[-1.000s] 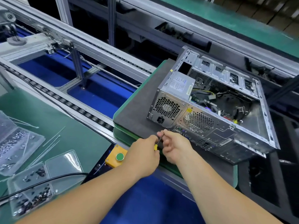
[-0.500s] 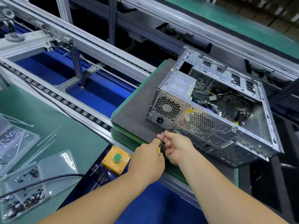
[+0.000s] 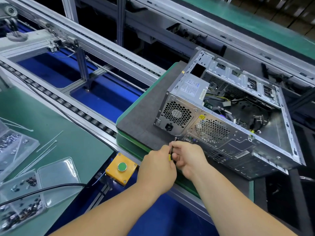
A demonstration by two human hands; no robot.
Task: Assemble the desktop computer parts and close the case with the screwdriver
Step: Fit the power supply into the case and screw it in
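Left hand [image 3: 157,165] and right hand [image 3: 188,156] both pinch the screwdriver [image 3: 170,153], tip at the computer case [image 3: 226,126] rear lower corner, near the pallet's [image 3: 136,123] front edge.

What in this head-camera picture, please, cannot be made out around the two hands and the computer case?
- Screwdriver: only a dark shaft and a yellow bit show; the left hand and right hand cover its handle.
- Screw at the tip: too small to confirm.
- Computer case: label print too small to read.
- Clear screw trays: cut off by the left edge.
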